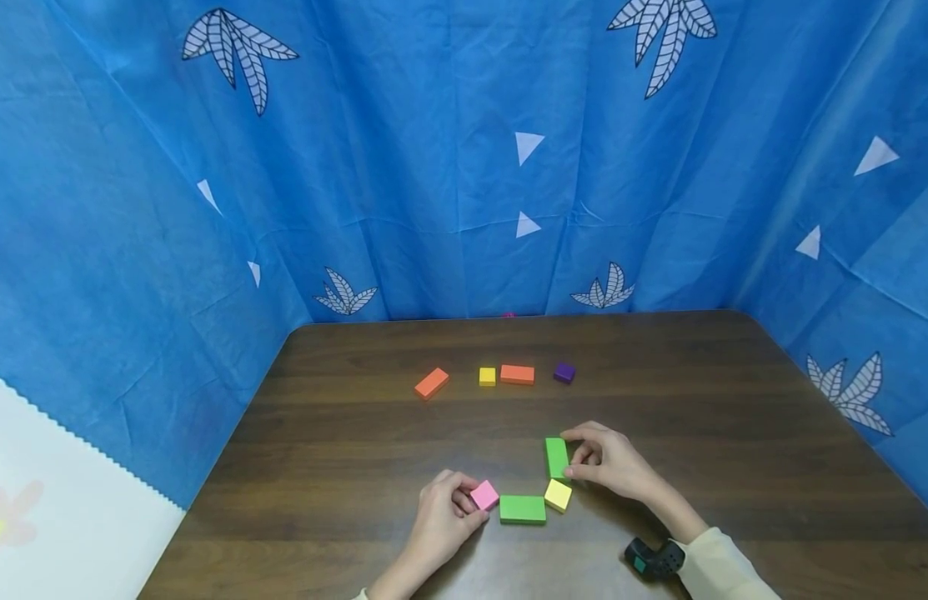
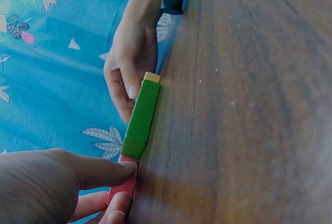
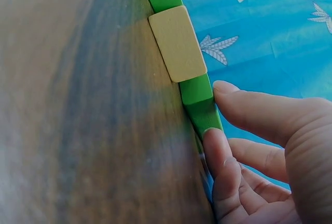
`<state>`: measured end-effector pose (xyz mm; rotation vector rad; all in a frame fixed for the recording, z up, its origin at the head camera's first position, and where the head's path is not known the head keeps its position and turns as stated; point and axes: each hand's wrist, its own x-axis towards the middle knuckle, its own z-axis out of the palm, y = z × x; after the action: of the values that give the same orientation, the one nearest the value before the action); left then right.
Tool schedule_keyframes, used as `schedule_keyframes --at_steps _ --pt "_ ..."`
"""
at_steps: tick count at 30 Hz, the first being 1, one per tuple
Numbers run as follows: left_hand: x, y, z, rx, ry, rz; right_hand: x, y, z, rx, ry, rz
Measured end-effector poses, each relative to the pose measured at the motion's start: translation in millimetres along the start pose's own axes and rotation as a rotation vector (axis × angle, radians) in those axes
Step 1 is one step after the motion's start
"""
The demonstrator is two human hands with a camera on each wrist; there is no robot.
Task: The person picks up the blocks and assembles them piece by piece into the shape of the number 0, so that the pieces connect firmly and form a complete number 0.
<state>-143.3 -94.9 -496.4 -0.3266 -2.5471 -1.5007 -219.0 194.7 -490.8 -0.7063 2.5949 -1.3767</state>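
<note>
My left hand (image 1: 441, 515) pinches a pink block (image 1: 484, 496) between thumb and fingers at the left end of a flat green block (image 1: 522, 510). In the left wrist view the pink block (image 2: 123, 178) touches that green block (image 2: 140, 120). A pale yellow block (image 1: 558, 495) sits at the other end, set at a slant. Beyond it, a second green block (image 1: 556, 458) points away from me. My right hand (image 1: 614, 465) holds this one from its right side, thumb near its close end and fingertips by its far end.
Farther back on the brown table (image 1: 343, 467) lie an orange block (image 1: 432, 383), a yellow cube (image 1: 487, 377), another orange block (image 1: 517, 375) and a purple block (image 1: 564, 372). A blue patterned curtain (image 1: 433, 167) hangs behind the table.
</note>
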Motion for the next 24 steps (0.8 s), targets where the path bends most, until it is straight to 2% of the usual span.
schedule_keyframes --at_steps 6,9,12,14,18,24 --pt "0.3 -1.8 0.3 0.004 -0.004 -0.003 -0.8 -0.4 0.4 0.002 0.017 -0.019" --pt "-0.3 -1.9 0.6 -0.003 -0.016 -0.017 -4.0 -0.6 4.0 -0.046 0.109 -0.038" --pt "-1.4 -1.7 1.8 -0.015 -0.023 -0.022 -11.9 -2.9 10.4 -0.167 0.227 -0.063" --pt "-1.8 -1.4 2.2 -0.014 -0.022 -0.015 -18.6 -6.1 16.2 -0.252 0.273 -0.086" --pt "-1.6 -0.3 1.5 0.009 -0.008 0.002 -31.9 -13.3 29.2 -0.338 0.284 -0.101" --pt "-0.8 -0.4 -0.1 0.025 -0.008 -0.016 -40.1 -20.1 43.0 -0.341 0.278 -0.065"
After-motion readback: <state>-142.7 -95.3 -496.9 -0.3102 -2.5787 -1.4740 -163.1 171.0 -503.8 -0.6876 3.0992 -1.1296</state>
